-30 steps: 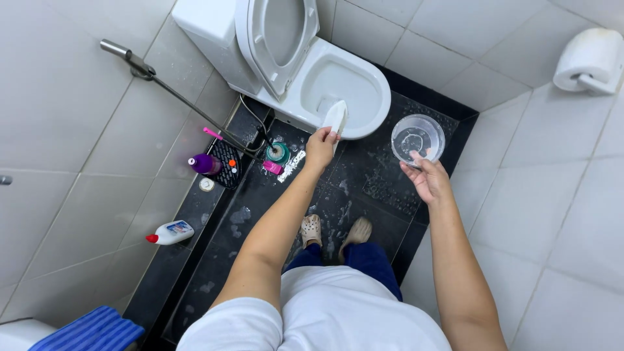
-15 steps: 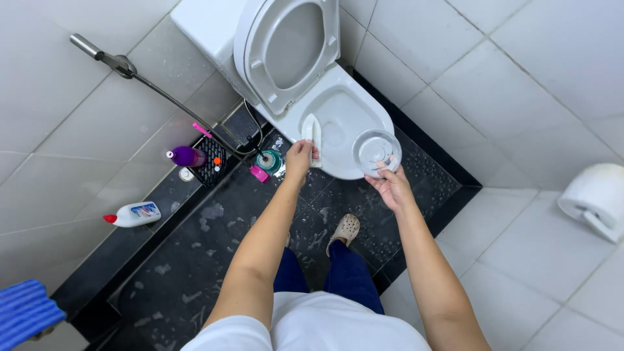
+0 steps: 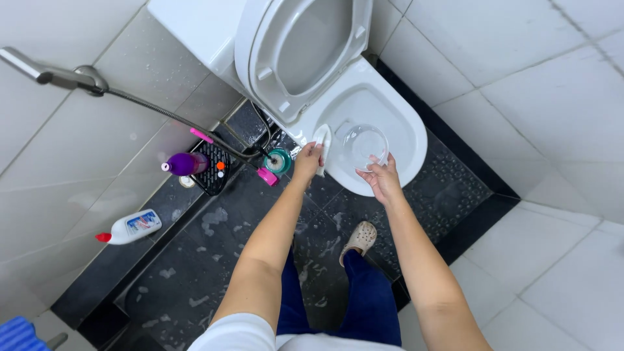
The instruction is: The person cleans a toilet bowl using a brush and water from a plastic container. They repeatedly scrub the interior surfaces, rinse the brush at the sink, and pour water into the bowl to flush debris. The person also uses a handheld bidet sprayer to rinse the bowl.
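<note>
Over the toilet rim (image 3: 409,140), fingers (image 3: 377,162) clasp a clear bowl (image 3: 364,144).

A white plastic cleaner bottle with a red cap (image 3: 128,227) lies on the grey tiles at nine o'clock. At ten, a purple bottle (image 3: 184,164) rests against a black slatted drain rack (image 3: 214,170). A chrome spray hose (image 3: 78,79) stretches from the upper left. A blue ribbed object (image 3: 19,334) sits at seven.
</note>
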